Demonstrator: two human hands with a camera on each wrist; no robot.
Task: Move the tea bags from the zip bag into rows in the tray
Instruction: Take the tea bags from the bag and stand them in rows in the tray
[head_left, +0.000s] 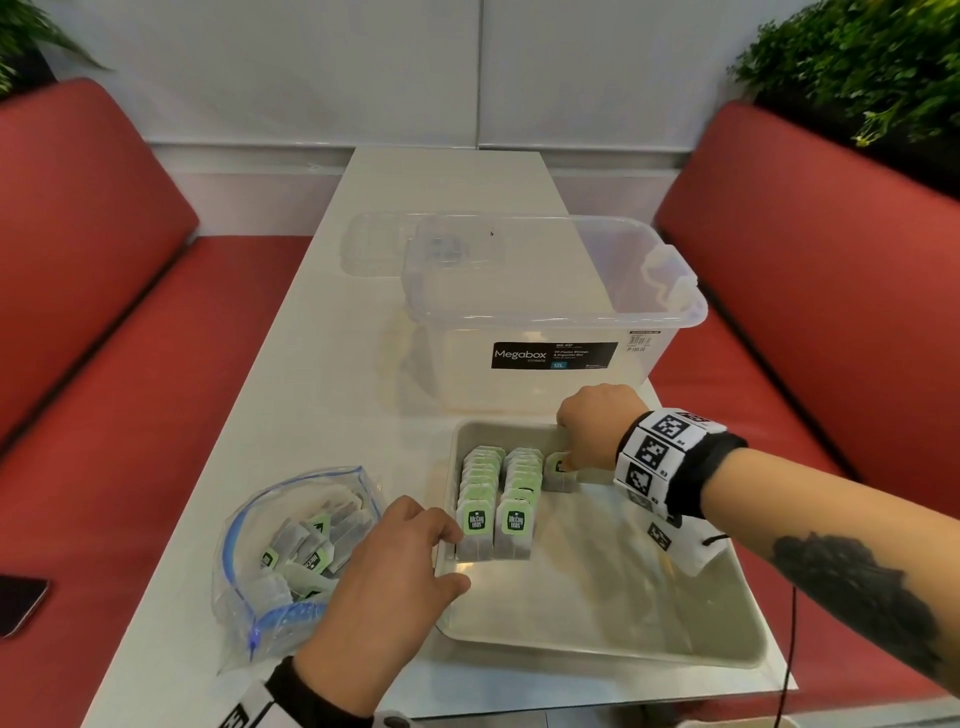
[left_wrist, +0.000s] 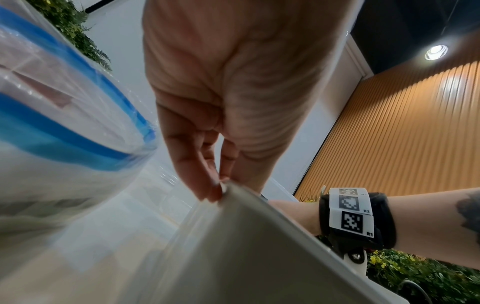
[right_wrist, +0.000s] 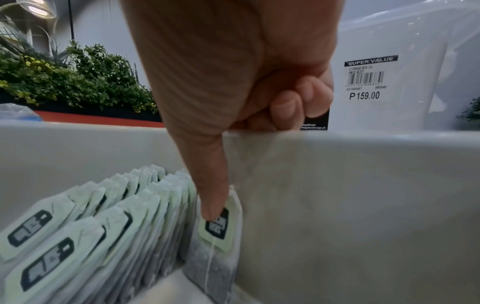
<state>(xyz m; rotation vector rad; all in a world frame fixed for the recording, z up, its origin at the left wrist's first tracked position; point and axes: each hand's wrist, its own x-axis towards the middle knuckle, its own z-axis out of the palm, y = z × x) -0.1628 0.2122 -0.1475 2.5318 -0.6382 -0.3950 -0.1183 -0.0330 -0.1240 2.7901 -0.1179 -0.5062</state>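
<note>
A grey tray (head_left: 597, 623) sits at the table's near right. Two full rows of green-tagged tea bags (head_left: 496, 499) stand along its left side. Right of them a single tea bag (head_left: 558, 475) stands by the far wall, and my right hand (head_left: 569, 460) pinches its top. In the right wrist view the thumb (right_wrist: 211, 205) lies on that tea bag (right_wrist: 215, 246)'s tag, with the other fingers curled by the tray (right_wrist: 363, 185) rim. My left hand (head_left: 441, 556) grips the tray's left rim. An open zip bag (head_left: 244, 571) with several tea bags lies left of it.
A clear Megabox storage box (head_left: 545, 312) stands just behind the tray, with its lid (head_left: 374, 244) lying further back. A dark phone (head_left: 21, 603) lies at the table's left edge. Red benches flank the narrow white table.
</note>
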